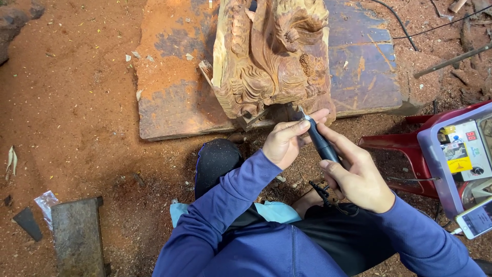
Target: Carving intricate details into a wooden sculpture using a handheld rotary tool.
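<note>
1. Reddish wood carving [271, 61], standing on a worn plank [174, 102] over sawdust ground: likely heavy, stiff, with fragile relief edges.
2. Slim black rotary handpiece [320, 142], tip at the carving's lower edge: light, rigid, best taken mid-barrel.
3. Right hand [359, 177] clamped around the barrel; left hand [284, 143] pinching near the tip, seemingly steadying.
</note>
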